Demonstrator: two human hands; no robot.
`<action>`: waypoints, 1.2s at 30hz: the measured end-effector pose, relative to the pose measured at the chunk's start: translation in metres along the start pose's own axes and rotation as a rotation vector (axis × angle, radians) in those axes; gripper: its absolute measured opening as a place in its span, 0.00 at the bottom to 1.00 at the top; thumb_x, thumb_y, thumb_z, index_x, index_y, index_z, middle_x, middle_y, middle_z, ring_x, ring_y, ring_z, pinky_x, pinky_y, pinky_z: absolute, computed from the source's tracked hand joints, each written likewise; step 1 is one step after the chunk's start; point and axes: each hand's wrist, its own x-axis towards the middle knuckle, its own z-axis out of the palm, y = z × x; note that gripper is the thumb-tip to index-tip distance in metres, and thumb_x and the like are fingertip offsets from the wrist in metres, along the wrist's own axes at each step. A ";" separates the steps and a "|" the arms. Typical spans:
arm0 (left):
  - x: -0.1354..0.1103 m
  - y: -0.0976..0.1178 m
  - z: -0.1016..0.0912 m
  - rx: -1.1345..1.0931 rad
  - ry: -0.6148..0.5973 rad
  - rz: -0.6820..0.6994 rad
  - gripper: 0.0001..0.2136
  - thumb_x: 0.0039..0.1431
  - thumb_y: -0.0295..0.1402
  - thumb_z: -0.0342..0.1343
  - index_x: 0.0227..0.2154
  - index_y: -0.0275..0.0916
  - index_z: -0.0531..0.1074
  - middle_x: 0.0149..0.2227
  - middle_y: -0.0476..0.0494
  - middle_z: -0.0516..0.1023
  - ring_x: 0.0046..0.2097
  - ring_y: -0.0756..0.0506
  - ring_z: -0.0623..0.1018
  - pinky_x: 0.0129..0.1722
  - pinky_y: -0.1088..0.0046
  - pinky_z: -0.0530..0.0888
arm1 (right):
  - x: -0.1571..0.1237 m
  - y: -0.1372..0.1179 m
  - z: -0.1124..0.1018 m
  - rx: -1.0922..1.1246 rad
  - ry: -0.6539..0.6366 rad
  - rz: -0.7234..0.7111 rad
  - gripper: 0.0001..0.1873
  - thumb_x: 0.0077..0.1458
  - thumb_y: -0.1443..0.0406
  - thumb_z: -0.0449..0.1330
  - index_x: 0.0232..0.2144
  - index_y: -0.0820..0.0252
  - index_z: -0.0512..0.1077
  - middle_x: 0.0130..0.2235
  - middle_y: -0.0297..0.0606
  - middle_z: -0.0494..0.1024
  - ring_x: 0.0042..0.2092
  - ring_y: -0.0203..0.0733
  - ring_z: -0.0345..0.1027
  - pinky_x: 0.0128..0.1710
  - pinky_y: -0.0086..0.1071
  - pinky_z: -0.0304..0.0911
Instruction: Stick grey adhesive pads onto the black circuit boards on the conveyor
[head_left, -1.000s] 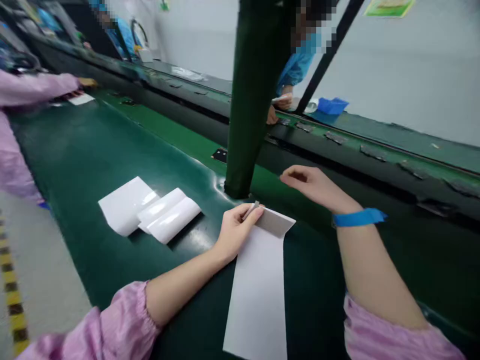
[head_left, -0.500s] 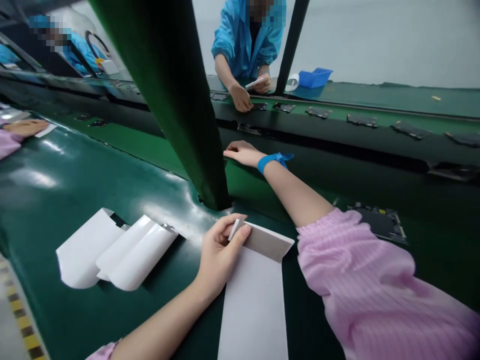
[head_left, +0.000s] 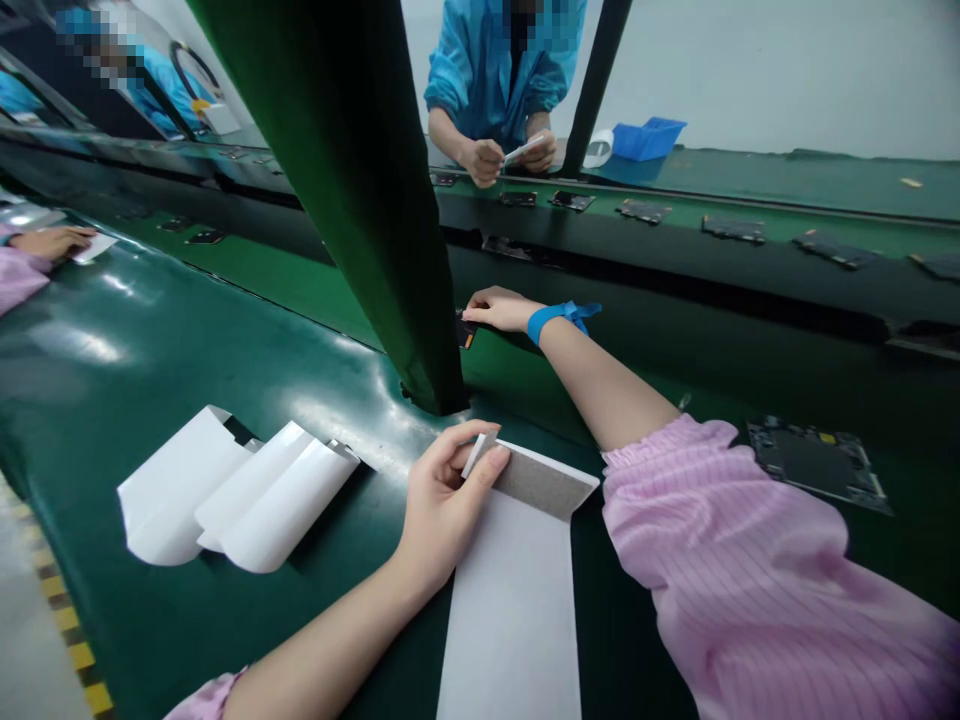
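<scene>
My left hand (head_left: 446, 505) pinches the upper end of a long white paper sheet (head_left: 517, 620) between thumb and fingers. Across that folded end runs a grey strip (head_left: 547, 487), and a narrow grey-and-white piece (head_left: 478, 452) sticks up by the fingertips. My right hand (head_left: 502, 307), with a blue band (head_left: 559, 320) at the wrist, reaches over the green belt (head_left: 517, 365). Its thumb and fingers are closed together at the edge of a dark circuit board (head_left: 466, 330), partly hidden by the post; anything between the fingertips is hidden.
A thick green post (head_left: 360, 200) rises just left of my right hand. Curled white sheets (head_left: 277, 500) lie on the green table (head_left: 150, 375). Another circuit board (head_left: 817, 465) sits beyond my right sleeve. Opposite, a person in blue (head_left: 506, 75) works beside a row of boards (head_left: 733, 229).
The nearer circuit board has slid right along the belt, and another has come into view at my right fingertips. Opposite, the co-worker's hand has lifted off a board. My left hand keeps its hold.
</scene>
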 end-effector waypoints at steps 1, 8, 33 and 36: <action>0.000 0.000 0.000 -0.004 -0.001 -0.006 0.14 0.52 0.40 0.61 0.38 0.36 0.74 0.20 0.51 0.72 0.22 0.54 0.67 0.22 0.81 0.65 | -0.001 0.001 0.000 -0.004 -0.002 -0.001 0.12 0.61 0.61 0.54 0.40 0.61 0.74 0.45 0.42 0.77 0.44 0.42 0.69 0.38 0.29 0.59; -0.001 0.001 0.001 -0.039 -0.021 -0.027 0.14 0.52 0.40 0.62 0.37 0.37 0.74 0.22 0.51 0.73 0.24 0.53 0.68 0.24 0.81 0.66 | -0.010 0.006 -0.002 -0.053 -0.001 0.026 0.12 0.60 0.60 0.54 0.39 0.59 0.74 0.44 0.39 0.78 0.41 0.41 0.69 0.34 0.28 0.58; -0.002 0.001 0.001 -0.087 -0.080 0.021 0.15 0.53 0.41 0.60 0.39 0.35 0.74 0.23 0.51 0.69 0.26 0.53 0.65 0.27 0.78 0.63 | -0.079 0.005 0.031 -0.081 0.376 0.208 0.24 0.45 0.56 0.66 0.42 0.62 0.70 0.44 0.51 0.74 0.48 0.54 0.68 0.47 0.41 0.63; -0.006 0.002 0.002 -0.043 -0.056 0.056 0.16 0.51 0.41 0.61 0.38 0.34 0.77 0.22 0.51 0.67 0.25 0.53 0.63 0.27 0.77 0.62 | -0.084 0.017 0.034 -0.138 0.372 0.228 0.15 0.45 0.53 0.64 0.32 0.56 0.71 0.39 0.57 0.76 0.47 0.58 0.69 0.44 0.43 0.63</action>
